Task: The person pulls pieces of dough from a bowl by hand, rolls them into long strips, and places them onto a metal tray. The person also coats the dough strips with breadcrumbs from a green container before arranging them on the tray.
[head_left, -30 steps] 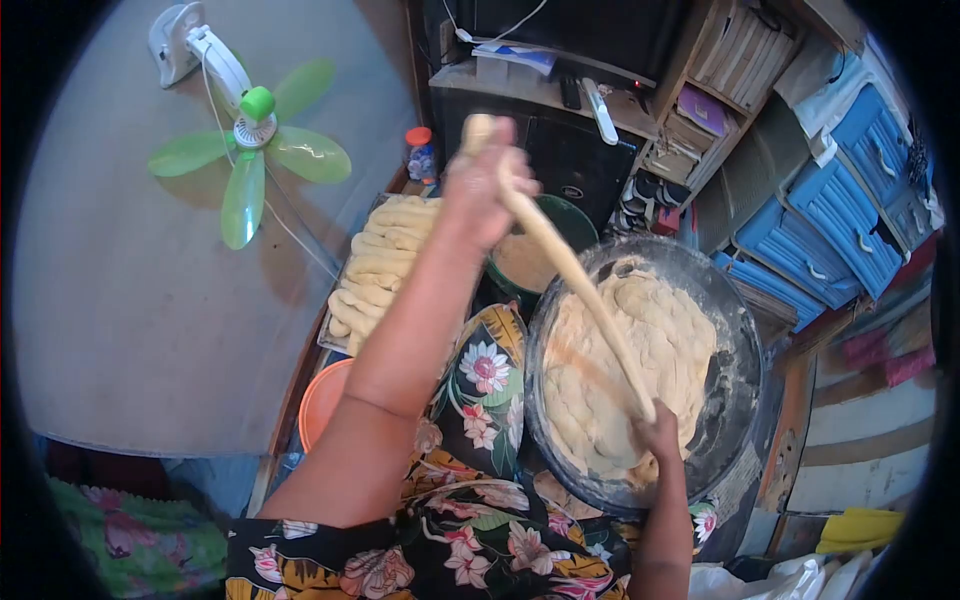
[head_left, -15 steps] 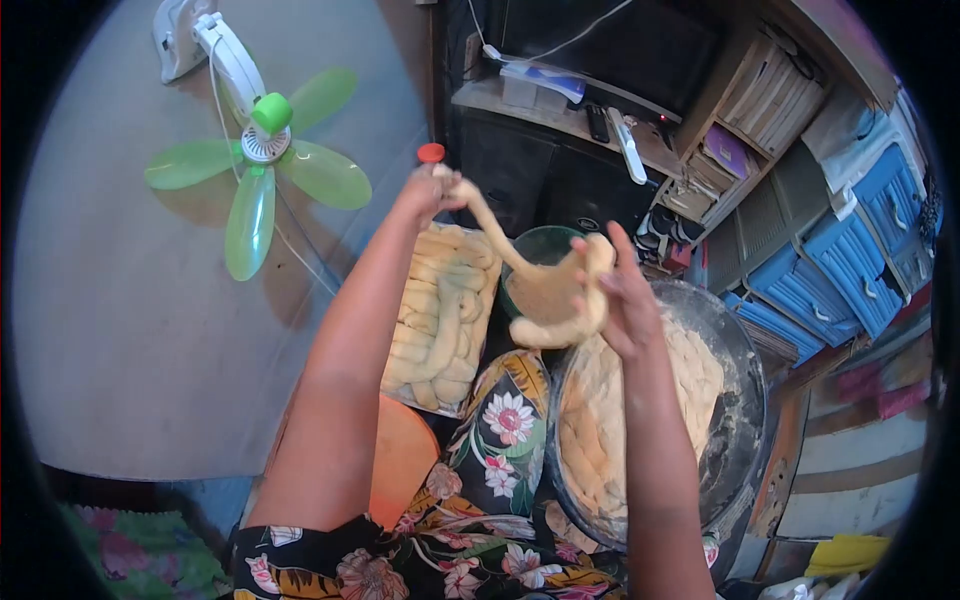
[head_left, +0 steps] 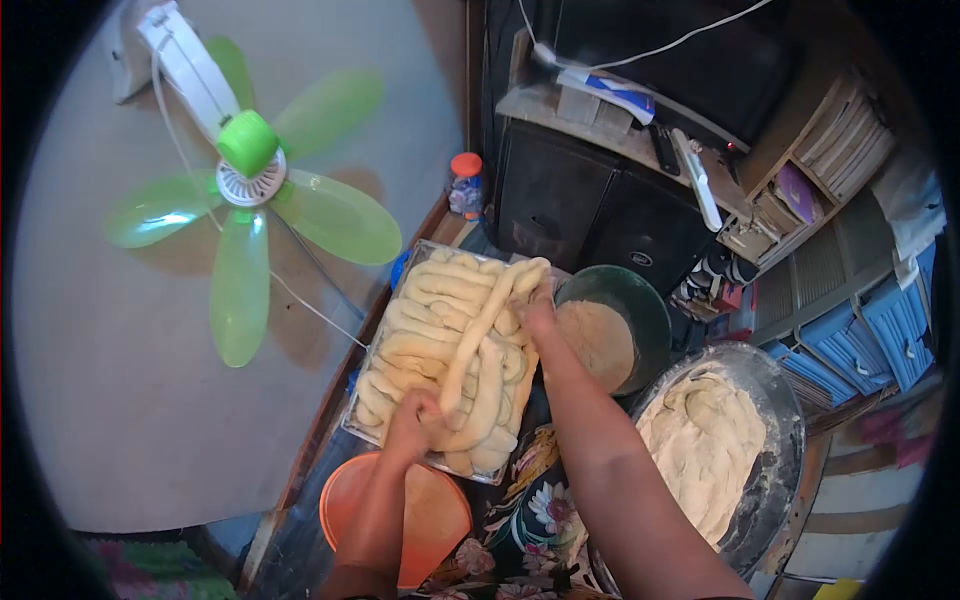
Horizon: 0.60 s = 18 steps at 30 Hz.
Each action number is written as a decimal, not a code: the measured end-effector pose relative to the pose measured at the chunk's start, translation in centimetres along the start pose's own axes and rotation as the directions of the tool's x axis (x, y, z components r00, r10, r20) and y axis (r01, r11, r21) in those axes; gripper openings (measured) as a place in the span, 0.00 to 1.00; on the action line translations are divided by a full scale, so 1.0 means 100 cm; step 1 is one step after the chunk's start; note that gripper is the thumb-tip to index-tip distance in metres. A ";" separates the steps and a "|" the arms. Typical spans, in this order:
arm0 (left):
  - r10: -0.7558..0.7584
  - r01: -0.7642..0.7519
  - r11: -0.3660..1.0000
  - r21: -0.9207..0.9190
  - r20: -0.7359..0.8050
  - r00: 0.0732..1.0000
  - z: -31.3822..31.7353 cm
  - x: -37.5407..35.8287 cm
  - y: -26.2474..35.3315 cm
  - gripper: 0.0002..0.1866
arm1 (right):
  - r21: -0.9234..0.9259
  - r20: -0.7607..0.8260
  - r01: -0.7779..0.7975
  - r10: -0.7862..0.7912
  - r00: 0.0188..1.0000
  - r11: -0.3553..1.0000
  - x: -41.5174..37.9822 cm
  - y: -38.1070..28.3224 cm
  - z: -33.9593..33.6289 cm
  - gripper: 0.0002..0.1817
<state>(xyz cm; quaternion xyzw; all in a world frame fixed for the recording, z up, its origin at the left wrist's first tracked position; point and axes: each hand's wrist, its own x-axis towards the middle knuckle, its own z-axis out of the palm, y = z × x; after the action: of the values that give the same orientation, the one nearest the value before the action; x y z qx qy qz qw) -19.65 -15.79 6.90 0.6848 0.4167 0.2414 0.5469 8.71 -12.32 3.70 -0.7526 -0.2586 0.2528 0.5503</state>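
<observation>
A long rope of dough [head_left: 478, 335] slants across the top of a tray [head_left: 352, 420] packed with rows of pale dough ropes. My left hand [head_left: 408, 428] has its fingers closed on the rope's near end, low on the tray. At the far end, where the rope bends over near the tray's right edge, my right hand [head_left: 537, 308] grips it. Part of that hand's fingers is hidden behind the rope and the hand itself. Another dough strand [head_left: 487, 400] lies beside the held one.
A green bowl of tan powder [head_left: 600, 345] stands right of the tray. Farther right, a large dark basin [head_left: 785, 440] holds a dough mass [head_left: 705, 440]. An orange container [head_left: 440, 510] sits nearby. A green-bladed fan [head_left: 250, 175] is at left; a red-lidded jar [head_left: 466, 185] stands behind.
Both hands have come down from the air to the tray, bringing the dough rope, now laid lengthwise over the others. The camera view has shifted left.
</observation>
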 end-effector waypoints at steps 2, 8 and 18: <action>0.210 -0.231 0.951 0.207 0.118 0.971 0.006 -0.027 -0.039 0.11 | -0.337 -0.122 0.132 -0.182 0.976 0.932 -0.013 0.026 0.016 0.37; -0.145 0.114 0.978 0.172 0.180 0.973 0.007 -0.012 -0.011 0.14 | -0.243 0.070 -0.022 0.040 0.997 0.970 -0.010 -0.011 0.004 0.23; 0.154 -0.137 0.900 0.414 -0.007 0.988 0.054 0.068 -0.014 0.26 | -0.204 0.153 0.101 -0.070 0.986 0.974 -0.018 0.002 0.009 0.31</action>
<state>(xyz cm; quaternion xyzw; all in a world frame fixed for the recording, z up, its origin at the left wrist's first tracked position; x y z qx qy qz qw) -12.23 -12.98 3.16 0.8091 0.4167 0.2017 0.3620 6.79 -12.98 3.45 -0.7745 -0.3557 0.2539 0.4573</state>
